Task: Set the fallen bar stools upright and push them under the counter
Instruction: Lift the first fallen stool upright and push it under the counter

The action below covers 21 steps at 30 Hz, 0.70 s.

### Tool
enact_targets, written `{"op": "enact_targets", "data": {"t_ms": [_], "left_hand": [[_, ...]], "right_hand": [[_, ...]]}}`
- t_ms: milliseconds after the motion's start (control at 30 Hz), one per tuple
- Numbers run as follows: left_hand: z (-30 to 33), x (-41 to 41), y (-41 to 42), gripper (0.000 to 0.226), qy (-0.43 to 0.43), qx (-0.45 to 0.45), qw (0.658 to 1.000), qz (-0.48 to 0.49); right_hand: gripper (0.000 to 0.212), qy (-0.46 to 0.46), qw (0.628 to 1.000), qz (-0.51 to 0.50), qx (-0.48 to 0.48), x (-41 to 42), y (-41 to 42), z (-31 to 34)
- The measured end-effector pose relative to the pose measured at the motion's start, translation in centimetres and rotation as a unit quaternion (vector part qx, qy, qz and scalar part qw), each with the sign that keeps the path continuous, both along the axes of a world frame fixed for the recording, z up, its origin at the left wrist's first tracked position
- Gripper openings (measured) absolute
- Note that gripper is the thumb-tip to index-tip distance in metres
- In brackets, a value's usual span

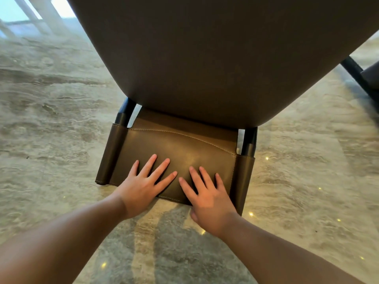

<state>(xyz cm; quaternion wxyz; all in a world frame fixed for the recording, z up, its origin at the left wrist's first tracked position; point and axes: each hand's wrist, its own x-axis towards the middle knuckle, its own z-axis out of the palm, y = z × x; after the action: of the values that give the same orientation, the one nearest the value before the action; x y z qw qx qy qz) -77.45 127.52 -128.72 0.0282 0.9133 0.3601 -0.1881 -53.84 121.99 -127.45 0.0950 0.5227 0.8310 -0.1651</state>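
An olive-brown leather bar stool stands upright in front of me, its backrest (180, 148) held between two black posts. Its seat is hidden beneath the taupe counter top (215, 58), which fills the upper middle. My left hand (143, 187) lies flat on the backrest with its fingers spread. Beside it my right hand (207, 197) also presses flat on the leather, the thumb hanging past the near edge. Neither hand closes around anything.
Polished beige marble floor (51, 119) surrounds the stool. At the right edge, a black leg (353, 71) and the dark seat of another stool (372, 75) poke out from behind the counter. Bright windows show at the top left.
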Motion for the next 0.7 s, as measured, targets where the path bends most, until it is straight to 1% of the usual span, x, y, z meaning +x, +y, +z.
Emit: {"op": "enact_targets", "data": {"t_ms": [100,167,267,500,600,700], "left_hand": [[0.1,0.2,0.1,0.106,-0.006,-0.002,1.0,0.002],[0.3,0.1,0.1,0.103,-0.001,-0.005,1.0,-0.002],[0.5,-0.1,0.0,0.101,0.003,-0.013,1.0,-0.007],[1.2,-0.2,-0.2,0.101,0.025,-0.024,0.999,-0.028],[2.4,0.2,0.0,0.101,0.029,-0.028,0.999,-0.033],[3.8,0.5,0.2,0.101,0.037,-0.035,0.998,-0.036]], "right_hand": [[0.092,-0.001,0.999,-0.041,-0.001,-1.1,-0.2,-1.1],[0.09,-0.004,0.999,-0.053,0.0,-1.2,-0.3,-1.4],[0.086,-0.012,0.999,-0.05,-0.001,-1.0,-0.4,-1.4],[0.093,-0.024,0.999,-0.015,-0.03,-0.9,-0.3,-0.8],[0.097,-0.035,0.999,-0.001,-0.016,-0.1,-0.4,0.0],[0.098,-0.046,0.999,-0.009,-0.005,0.4,-0.4,1.2]]}}
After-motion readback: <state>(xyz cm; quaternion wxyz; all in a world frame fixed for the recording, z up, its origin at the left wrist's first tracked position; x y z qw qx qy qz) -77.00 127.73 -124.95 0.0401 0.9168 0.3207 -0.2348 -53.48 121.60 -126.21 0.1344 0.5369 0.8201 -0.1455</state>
